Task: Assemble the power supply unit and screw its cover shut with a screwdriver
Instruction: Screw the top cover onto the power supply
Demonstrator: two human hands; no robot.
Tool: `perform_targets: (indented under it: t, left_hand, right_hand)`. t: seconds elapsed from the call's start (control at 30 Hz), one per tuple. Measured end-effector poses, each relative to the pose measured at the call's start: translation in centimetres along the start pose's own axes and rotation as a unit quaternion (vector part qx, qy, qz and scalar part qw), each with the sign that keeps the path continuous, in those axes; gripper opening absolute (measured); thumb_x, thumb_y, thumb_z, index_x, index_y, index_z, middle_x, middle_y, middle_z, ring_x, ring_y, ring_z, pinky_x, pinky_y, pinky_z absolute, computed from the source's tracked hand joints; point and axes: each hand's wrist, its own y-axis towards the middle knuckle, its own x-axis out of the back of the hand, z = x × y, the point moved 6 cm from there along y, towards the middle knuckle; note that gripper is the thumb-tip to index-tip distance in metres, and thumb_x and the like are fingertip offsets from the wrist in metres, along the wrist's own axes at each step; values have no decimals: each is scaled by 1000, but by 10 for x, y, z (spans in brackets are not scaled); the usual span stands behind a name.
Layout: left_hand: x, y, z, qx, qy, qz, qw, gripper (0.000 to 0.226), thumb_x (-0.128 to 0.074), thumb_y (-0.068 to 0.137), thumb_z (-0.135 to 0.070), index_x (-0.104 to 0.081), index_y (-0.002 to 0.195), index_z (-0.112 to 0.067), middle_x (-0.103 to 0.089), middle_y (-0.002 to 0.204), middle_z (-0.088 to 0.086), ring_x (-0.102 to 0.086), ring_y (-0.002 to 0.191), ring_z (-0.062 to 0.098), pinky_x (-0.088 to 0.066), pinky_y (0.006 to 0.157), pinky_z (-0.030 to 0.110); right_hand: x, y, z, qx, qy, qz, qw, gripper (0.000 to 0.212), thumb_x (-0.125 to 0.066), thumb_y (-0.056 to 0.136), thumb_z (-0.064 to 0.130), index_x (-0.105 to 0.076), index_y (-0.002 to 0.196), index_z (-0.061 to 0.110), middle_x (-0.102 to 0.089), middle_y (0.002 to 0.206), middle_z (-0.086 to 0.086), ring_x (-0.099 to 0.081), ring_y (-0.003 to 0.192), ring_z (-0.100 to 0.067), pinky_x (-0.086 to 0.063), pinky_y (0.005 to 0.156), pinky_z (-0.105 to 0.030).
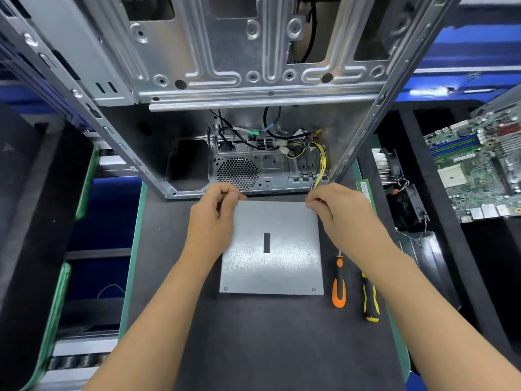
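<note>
Galvanised flat steel PSU cover: both hands, left and right, pinch its far corners to seat it, orange-handled screwdriver just beside.

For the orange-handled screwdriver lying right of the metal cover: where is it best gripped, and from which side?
Grip the orange-handled screwdriver by its thick handle at the near end, coming from above. It lies flat on the mat, tip pointing away, with the cover close on its left and a yellow-handled screwdriver on its right.

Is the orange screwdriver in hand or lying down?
Lying down: the orange screwdriver rests untouched on the mat, right of the metal cover.
</note>
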Motion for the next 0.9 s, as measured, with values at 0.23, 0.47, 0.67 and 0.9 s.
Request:
perform_targets:
  t: [0.23,0.47,0.67,0.9]
  left_hand:
    - [0,-1,-2,-4,-20,-44,999,21,-44,107,-17,-49,91,-30,-70,85,-25,-56,66,12,-41,59,12]
    - [-1,-1,4,22,-45,-42,998,19,-48,105,-19,-55,91,-28,-73,87,-18,-66,81,2,-44,69,8]
    - [2,-5,5,11,-82,-69,994,20,-45,106,-11,-55,92,-23,-70,83,-25,-63,78,-8,-43,72,6]
    - [3,-3,16,25,-65,-70,995,20,-44,106,-18,-53,92,-27,-62,76,-20,-49,66,7,-41,62,24]
  right_hand:
    - [-9,-16,-5,-48,54,-75,995,8,-61,97,11,-68,99,12,-68,93,2,-60,84,-16,-52,79,-35]
    - [-4,-5,1,-30,26,-53,998,9,-62,95,8,-71,96,9,-67,93,-1,-59,92,-22,-45,83,-30]
    - [-33,26,64,90,28,8,995,9,-65,94,9,-73,95,5,-64,91,-9,-55,92,-29,-44,85,-40]
    - [-65,47,96,146,-65,69,985,17,-54,101,19,-66,108,9,-59,101,-7,-48,99,-26,-44,84,-39]
